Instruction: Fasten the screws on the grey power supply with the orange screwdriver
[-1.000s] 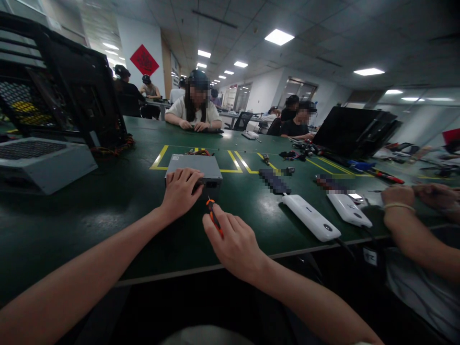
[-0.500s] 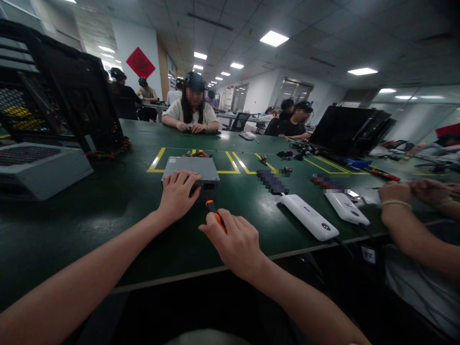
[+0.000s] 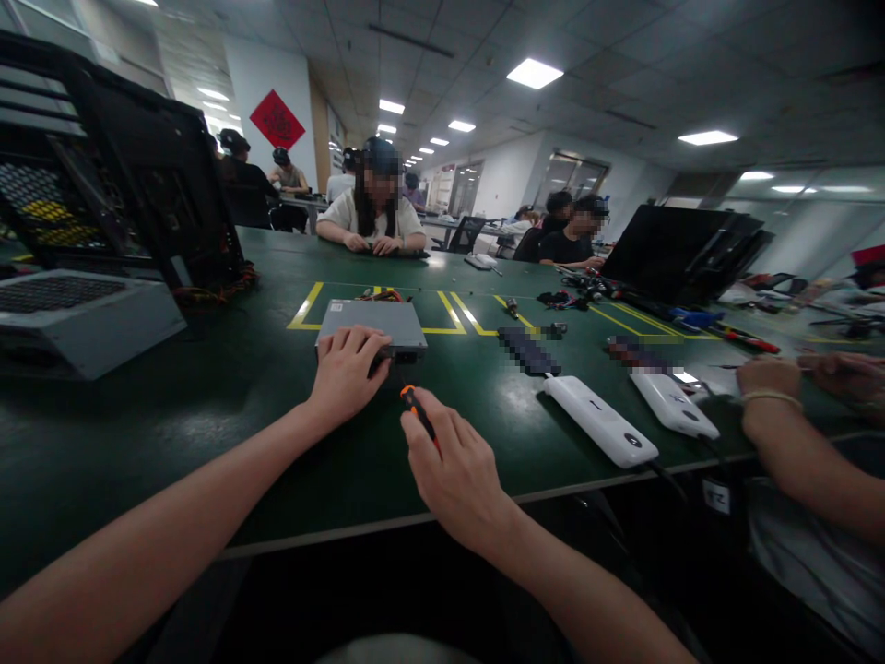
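Power supplies number two, one near a screwdriver

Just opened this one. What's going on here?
A person at a green table has their left hand on a grey metal box, fingers over its top. Their right hand holds an orange-and-black screwdriver, pointed toward the box's near side; whether the tip touches is too dim to tell. A larger-looking grey box sits at the left by a black computer case, and a white device lies to the right.
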### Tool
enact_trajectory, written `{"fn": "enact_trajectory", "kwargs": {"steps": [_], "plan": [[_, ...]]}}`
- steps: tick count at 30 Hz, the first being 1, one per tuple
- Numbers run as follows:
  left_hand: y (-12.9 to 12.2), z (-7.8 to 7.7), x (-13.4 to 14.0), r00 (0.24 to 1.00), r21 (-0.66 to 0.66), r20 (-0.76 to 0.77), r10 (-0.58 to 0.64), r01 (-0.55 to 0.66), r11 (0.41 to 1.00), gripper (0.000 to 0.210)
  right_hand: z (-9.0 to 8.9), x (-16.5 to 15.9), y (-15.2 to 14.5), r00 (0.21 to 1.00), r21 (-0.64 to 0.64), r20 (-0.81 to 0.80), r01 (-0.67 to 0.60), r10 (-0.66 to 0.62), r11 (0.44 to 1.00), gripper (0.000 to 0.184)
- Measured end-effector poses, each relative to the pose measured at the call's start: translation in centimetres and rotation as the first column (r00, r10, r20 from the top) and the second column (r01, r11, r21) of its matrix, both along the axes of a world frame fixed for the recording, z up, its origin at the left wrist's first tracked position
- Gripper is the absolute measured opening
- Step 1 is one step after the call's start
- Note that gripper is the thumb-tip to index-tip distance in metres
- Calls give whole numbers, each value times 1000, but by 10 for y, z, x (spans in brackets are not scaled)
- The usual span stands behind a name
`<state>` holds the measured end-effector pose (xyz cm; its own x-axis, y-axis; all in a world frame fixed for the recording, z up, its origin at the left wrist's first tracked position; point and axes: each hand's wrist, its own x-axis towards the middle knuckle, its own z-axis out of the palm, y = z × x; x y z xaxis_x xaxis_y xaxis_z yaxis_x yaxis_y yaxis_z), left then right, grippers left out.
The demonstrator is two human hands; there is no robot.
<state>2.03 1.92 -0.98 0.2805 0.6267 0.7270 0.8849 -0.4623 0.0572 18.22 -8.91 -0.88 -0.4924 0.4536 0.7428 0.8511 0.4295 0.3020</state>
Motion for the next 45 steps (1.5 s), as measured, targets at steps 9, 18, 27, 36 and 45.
{"fn": "enact_trajectory", "kwargs": {"steps": [9, 18, 27, 36, 45], "plan": [[0, 0, 1, 1000, 1, 2, 1, -1, 1000, 24, 0, -4, -2, 998, -26, -48, 33, -34, 999, 19], [-1, 1, 0, 1000, -4, -3, -1, 1, 1000, 25, 3, -5, -2, 992, -8, -109, 67, -67, 998, 15], [-1, 1, 0, 1000, -9, 0, 3, -3, 1000, 25, 2, -8, -6, 996, -19, -67, 50, -51, 999, 17], [-2, 1, 0, 999, -20, 30, -17, 18, 1000, 25, 1, -10, -8, 1000, -51, -14, 15, -16, 999, 22], [-1, 0, 0, 1000, -4, -4, -1, 1, 1000, 25, 2, -11, -10, 1000, -95, 5, 22, -21, 995, 27]]}}
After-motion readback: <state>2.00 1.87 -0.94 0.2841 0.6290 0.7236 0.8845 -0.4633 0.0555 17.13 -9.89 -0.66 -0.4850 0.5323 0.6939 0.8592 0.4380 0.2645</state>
